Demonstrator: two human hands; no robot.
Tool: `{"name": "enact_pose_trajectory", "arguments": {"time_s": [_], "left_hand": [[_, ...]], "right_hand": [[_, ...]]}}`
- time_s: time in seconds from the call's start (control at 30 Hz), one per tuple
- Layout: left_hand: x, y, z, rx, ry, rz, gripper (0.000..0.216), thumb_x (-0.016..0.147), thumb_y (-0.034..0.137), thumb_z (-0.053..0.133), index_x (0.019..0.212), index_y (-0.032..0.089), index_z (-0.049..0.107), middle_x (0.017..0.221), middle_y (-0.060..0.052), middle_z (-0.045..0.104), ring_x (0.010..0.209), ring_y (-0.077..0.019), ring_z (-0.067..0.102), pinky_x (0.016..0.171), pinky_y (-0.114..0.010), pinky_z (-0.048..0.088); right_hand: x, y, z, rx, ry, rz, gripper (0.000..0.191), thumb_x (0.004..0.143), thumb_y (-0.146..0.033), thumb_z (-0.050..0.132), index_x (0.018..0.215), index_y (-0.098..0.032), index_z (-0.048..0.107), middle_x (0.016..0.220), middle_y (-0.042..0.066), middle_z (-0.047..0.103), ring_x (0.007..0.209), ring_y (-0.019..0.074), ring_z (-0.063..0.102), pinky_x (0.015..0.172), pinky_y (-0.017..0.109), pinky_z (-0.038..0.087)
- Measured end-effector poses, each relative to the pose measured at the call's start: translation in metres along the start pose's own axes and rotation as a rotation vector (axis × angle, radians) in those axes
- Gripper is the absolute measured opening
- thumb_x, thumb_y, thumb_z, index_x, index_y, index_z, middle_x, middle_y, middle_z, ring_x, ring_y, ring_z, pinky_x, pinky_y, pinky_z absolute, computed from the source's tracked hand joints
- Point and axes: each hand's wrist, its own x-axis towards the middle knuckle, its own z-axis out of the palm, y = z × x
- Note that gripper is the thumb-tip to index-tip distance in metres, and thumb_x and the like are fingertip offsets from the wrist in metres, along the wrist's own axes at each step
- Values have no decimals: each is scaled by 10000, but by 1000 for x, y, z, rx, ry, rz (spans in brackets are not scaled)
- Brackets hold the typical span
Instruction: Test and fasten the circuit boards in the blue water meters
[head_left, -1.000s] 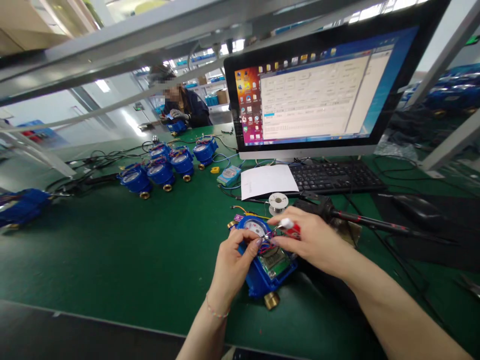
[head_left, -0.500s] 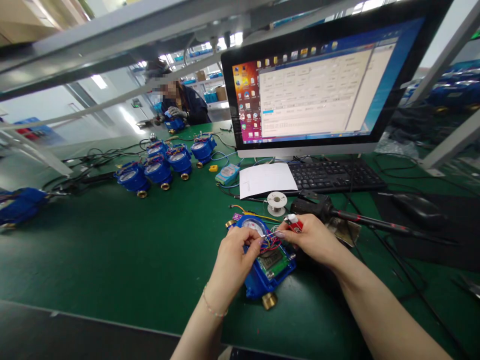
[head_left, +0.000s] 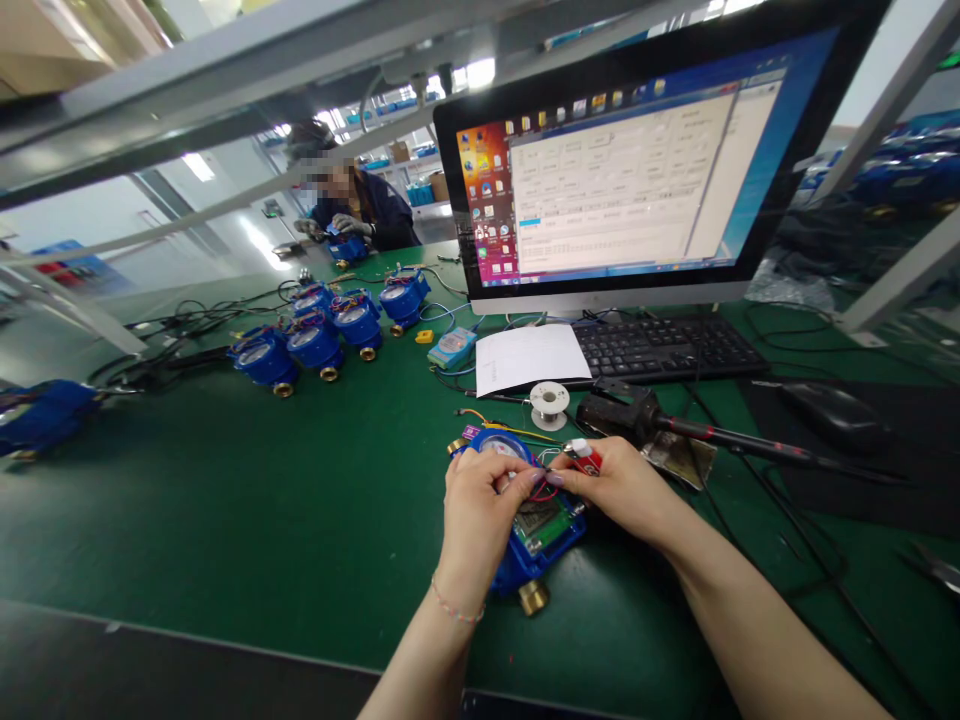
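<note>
Two bare hands meet over a blue water-meter-like body with round dial and brass ends (head_left: 517,572), sitting on the green tabletop (head_left: 300,520) in front of the wearer, partly covered by the left arm. Left hand (head_left: 487,500): thumb and forefinger pinched on thin red and dark wires (head_left: 541,490) above the meter's green circuit board (head_left: 553,530). Right hand (head_left: 619,480): thumb and forefinger closed at the same wires, fingertips just beside the left's; also grips a small red-and-white lighter (head_left: 586,458). Exact wire ends too small to tell. White spool of metallic wire (head_left: 550,405) just beyond the meter; black rod-shaped tool with red bands (head_left: 720,437) to the right. White paper sheet (head_left: 531,360) overlaps the black keyboard (head_left: 667,345) under a lit monitor (head_left: 622,200). Five similar blue meters (head_left: 315,345) clustered far left. Across the table, a co-worker's gloved hands (head_left: 351,226) touch another blue meter (head_left: 346,250).
</note>
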Motion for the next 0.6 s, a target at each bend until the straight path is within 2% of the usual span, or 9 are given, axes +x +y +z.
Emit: {"name": "enact_pose_trajectory", "arguments": {"time_s": [0.1, 0.23, 0.33, 0.4, 0.5, 0.57, 0.6], "left_hand": [[-1, -1, 0, -37, 6, 16, 47, 718, 283, 666, 724, 237, 662, 584, 19, 538, 666, -175, 471, 780, -341, 355], [-7, -6, 2, -98, 5, 92, 200, 741, 232, 603, 939, 221, 579, 730, 11, 594, 693, -164, 504, 800, -345, 380], [-14, -9, 6, -87, 42, 103, 218, 740, 197, 549, 953, 205, 506, 843, -15, 588, 766, -173, 519, 814, -359, 393], [-17, -10, 9, -66, 94, 129, 210, 740, 200, 538, 940, 199, 472, 899, -35, 553, 834, -184, 513, 825, -364, 402], [-17, -12, 14, -6, 230, 223, 217, 714, 168, 551, 889, 199, 427, 941, -44, 475, 929, -198, 481, 864, -383, 406], [-15, -14, 17, 69, 307, 252, 248, 679, 154, 577, 856, 201, 410, 968, -51, 426, 994, -222, 450, 899, -433, 394], [-13, -16, 18, 111, 326, 248, 268, 665, 161, 591, 857, 201, 408, 998, -60, 407, 1036, -242, 428, 918, -466, 381]], "right_hand": [[-4, 6, 1, 60, 54, 18, 233, 719, -360, 603, 804, -146, 639, 673, 0, 599, 582, 100, 487, 538, 225, 370], [-16, 16, 0, 169, 177, 76, 280, 738, -401, 588, 876, -161, 550, 645, -20, 549, 510, 88, 452, 476, 222, 354], [-28, 23, 0, 309, 257, 119, 251, 779, -402, 552, 854, -167, 505, 587, -46, 467, 500, 79, 419, 474, 218, 334], [-38, 23, 1, 439, 287, 136, 289, 794, -430, 547, 885, -158, 513, 645, -23, 501, 572, 84, 460, 535, 218, 378], [-50, 12, 5, 660, 241, 173, 389, 788, -508, 553, 942, -152, 530, 779, 22, 568, 697, 107, 538, 659, 241, 454], [-54, 2, 9, 770, 142, 186, 405, 779, -536, 558, 951, -172, 521, 726, 0, 562, 661, 106, 546, 661, 256, 481], [-54, -3, 11, 807, 90, 202, 392, 776, -539, 561, 934, -183, 516, 653, -26, 531, 589, 92, 521, 604, 243, 481]]}}
